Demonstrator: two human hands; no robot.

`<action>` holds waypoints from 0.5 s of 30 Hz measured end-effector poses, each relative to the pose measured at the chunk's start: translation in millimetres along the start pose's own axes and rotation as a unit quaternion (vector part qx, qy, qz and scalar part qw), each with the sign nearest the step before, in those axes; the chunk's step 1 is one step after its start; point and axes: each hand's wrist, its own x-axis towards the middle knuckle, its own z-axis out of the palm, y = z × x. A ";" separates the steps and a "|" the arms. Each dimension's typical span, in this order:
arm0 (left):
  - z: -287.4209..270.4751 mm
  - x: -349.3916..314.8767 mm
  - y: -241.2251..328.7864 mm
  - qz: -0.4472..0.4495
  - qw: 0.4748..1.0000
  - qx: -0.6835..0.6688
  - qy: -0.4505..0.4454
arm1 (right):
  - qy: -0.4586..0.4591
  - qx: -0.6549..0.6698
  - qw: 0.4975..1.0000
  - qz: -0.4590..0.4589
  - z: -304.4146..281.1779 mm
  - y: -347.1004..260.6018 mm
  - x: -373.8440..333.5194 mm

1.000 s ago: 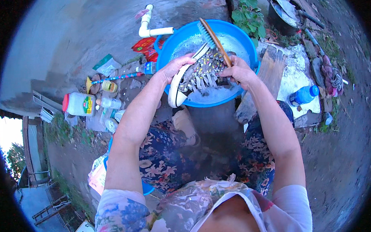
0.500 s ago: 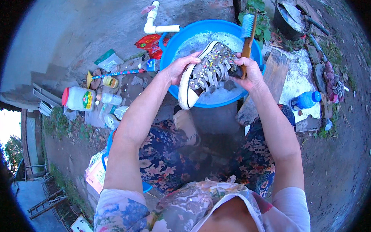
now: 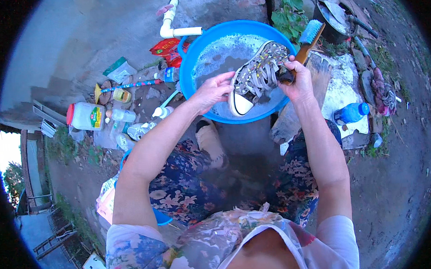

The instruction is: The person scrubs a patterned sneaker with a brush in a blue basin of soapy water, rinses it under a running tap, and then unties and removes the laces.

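A patterned canvas sneaker with a white toe cap and pale laces is held tilted over a blue basin of sudsy water. My right hand grips the shoe at its ankle opening, and the same hand holds a wooden-handled scrub brush, its blue bristles pointing up and away. On the other side, my left hand is beside the sole near the toe, its fingers apart; whether the fingertips touch the sole I cannot tell.
A white pipe with a tap juts over the basin's far left rim. At left stand a red-lidded jar, a white bottle and other shoes. To the right lie a wooden board and a blue bottle.
My left hand has let go of the sneaker's sole. My right hand has moved slightly right with the shoe and the brush, and the brush has tipped further right.
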 end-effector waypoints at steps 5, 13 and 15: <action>10.9 4.1 -11.4 0.039 0.995 0.060 0.075 | -0.002 0.000 1.000 0.009 9.7 -1.0 -10.7; 12.9 9.7 -22.8 0.105 0.959 0.197 0.173 | -0.066 -0.031 0.997 0.025 5.8 -2.6 -10.6; 10.2 9.9 -25.1 0.129 0.929 0.281 0.204 | -0.057 -0.029 0.998 0.027 5.2 -1.9 -8.6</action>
